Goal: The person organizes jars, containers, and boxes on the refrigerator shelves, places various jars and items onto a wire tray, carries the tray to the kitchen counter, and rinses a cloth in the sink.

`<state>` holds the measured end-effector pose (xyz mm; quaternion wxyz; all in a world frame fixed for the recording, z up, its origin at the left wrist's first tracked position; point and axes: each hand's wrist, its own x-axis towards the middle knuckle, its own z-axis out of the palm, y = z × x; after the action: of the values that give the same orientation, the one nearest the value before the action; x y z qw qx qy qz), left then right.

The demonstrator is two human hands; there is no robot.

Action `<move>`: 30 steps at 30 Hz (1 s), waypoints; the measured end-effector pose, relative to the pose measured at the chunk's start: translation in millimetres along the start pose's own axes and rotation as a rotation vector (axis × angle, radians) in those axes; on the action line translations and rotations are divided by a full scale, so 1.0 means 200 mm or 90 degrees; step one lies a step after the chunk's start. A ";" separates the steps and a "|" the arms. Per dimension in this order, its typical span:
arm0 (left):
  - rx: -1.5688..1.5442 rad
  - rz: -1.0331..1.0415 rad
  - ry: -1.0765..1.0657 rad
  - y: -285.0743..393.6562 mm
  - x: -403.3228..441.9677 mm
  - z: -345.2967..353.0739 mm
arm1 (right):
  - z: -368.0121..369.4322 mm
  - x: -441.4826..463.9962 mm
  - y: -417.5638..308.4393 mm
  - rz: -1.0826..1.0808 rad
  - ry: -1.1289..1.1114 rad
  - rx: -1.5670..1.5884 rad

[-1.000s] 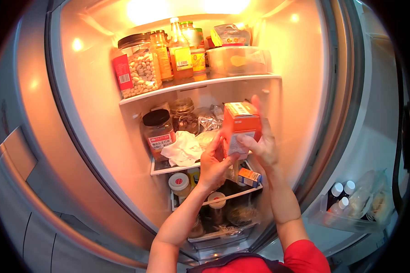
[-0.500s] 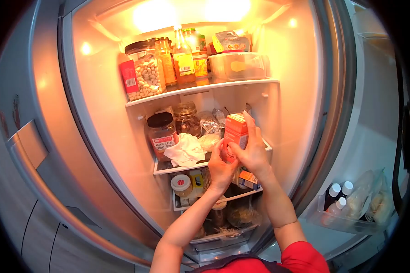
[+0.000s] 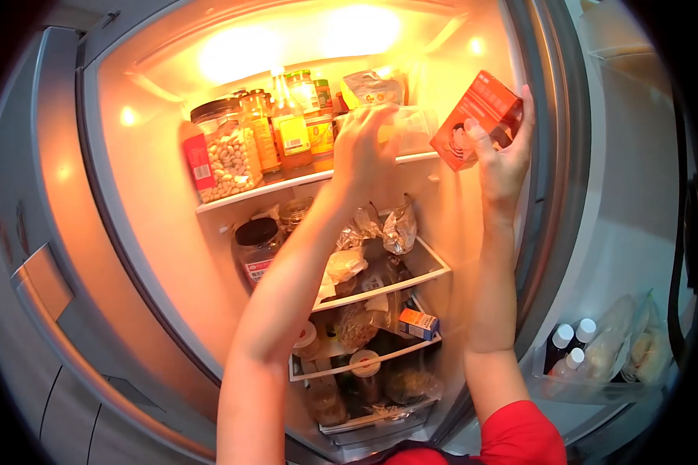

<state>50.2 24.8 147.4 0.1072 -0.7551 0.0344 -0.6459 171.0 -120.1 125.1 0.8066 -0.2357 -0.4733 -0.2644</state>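
Observation:
My right hand grips a red carton, tilted, at the right side of the fridge's upper part. Its thumb lies across the carton's front and the fingers are behind it. Raised in front of the top shelf, my left hand is slightly blurred, with its fingers apart and nothing seen in them. It is nearest to a clear plastic container, which it partly covers; whether they touch I cannot tell. On that container rests a silvery-yellow pouch.
On the top shelf stand a jar of peanuts, a yellow-labelled bottle and several jars. The middle shelf bears a dark-lidded jar and foil-like packets. Below lies a small orange-blue box. A door bin holds white-capped bottles.
The red carton has gone up and right in my right hand. My left hand has let go of it and risen to the top shelf. The view has shifted slightly.

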 end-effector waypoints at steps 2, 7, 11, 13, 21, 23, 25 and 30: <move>0.043 0.035 -0.026 -0.17 0.15 0.16 | 0.00 -0.02 0.00 -0.006 0.016 -0.055; 0.176 -0.013 -0.280 -0.44 0.26 0.30 | -0.06 -0.10 0.00 0.053 0.034 0.027; 0.120 -0.025 -0.357 -0.46 0.34 0.20 | -0.08 -0.12 0.02 0.063 0.029 0.070; 0.104 -0.016 -0.387 -0.48 0.34 0.10 | -0.08 -0.12 0.04 0.027 0.030 0.061; -0.087 -0.092 -0.527 -0.44 0.55 0.23 | -0.02 -0.09 0.05 -0.009 0.094 0.068; -0.026 -0.108 -0.651 -0.47 0.64 0.32 | -0.02 -0.10 0.04 -0.012 0.088 0.067; 0.040 -0.124 -0.781 -0.44 0.68 0.36 | -0.03 -0.12 0.04 -0.010 0.079 0.069; 0.077 -0.087 -0.894 -0.43 0.68 0.41 | 0.05 -0.02 0.09 -0.059 0.080 0.077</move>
<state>144.4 92.9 284.9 0.1048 -0.9863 -0.1265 -0.0123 174.9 -99.8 124.5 0.8343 -0.1473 -0.4473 -0.2866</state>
